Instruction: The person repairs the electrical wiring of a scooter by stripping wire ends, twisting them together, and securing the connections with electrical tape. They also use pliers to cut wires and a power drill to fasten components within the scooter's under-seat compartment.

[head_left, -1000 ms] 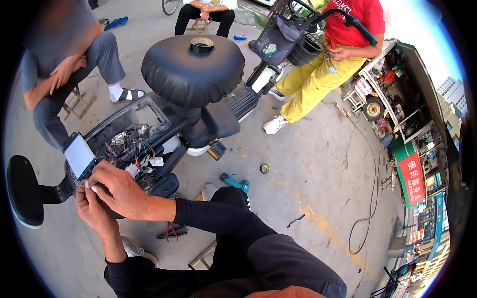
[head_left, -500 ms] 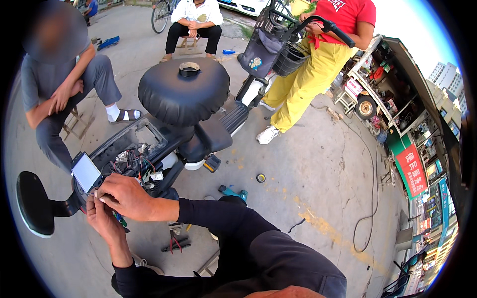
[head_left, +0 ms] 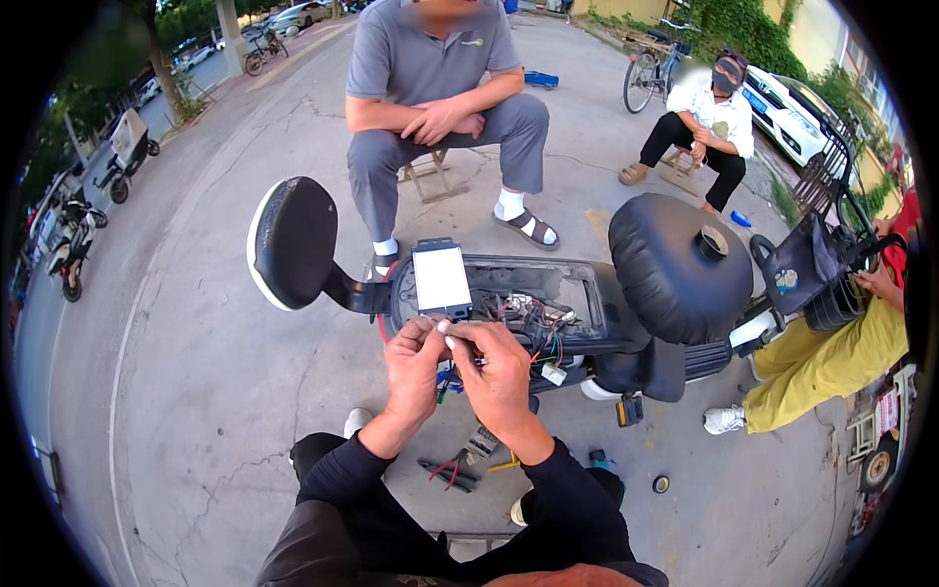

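My left hand [head_left: 411,370] and my right hand [head_left: 497,377] meet fingertip to fingertip, both pinched closed. Whatever sits between the fingers is too small to make out. Just beyond them a flat box with a silvery-white face [head_left: 442,280] and dark ends lies on the rear of an electric scooter's open body [head_left: 577,266]. Loose wires [head_left: 528,311] fill the opening to the right of the box. A white plug connector [head_left: 554,374] hangs on the near side, beside my right hand. Blue and green wire ends show below the hands.
A padded backrest [head_left: 298,235] sticks out left; a black seat [head_left: 675,264] carrying a tape roll [head_left: 712,243] rests right. Pliers [head_left: 448,474] and another tape roll [head_left: 661,484] lie on the ground. A seated person [head_left: 435,108] faces me across the scooter; others are farther right.
The view has swung left, so the scooter and people appear farther right. My hands stay pinched together beside the box.
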`<state>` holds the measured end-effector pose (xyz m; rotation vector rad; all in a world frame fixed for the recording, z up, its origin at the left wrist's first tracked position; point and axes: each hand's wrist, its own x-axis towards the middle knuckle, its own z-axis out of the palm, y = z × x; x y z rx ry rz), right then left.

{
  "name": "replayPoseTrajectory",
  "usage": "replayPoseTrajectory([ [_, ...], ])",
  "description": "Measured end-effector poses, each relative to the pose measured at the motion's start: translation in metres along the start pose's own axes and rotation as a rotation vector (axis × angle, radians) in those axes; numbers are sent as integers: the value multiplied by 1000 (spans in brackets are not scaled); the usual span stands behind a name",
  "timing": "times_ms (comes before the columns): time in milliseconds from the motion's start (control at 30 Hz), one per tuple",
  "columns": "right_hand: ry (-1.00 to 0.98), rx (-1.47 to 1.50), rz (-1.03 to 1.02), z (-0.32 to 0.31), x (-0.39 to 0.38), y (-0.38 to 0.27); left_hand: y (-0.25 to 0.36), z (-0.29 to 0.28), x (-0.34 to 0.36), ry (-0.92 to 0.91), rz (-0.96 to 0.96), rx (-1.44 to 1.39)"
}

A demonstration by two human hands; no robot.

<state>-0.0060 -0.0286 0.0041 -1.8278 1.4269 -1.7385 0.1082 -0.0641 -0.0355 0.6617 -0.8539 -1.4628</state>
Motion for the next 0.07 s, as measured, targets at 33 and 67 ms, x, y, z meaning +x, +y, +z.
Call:
replayPoseTrajectory([
  [33,-24,1,28,-1,-2,-2,-1,-2,-3,-6,-5,-10],
  [67,-43,19,55,1,-5,1,-3,-5,-3,0,-8,-44],
])
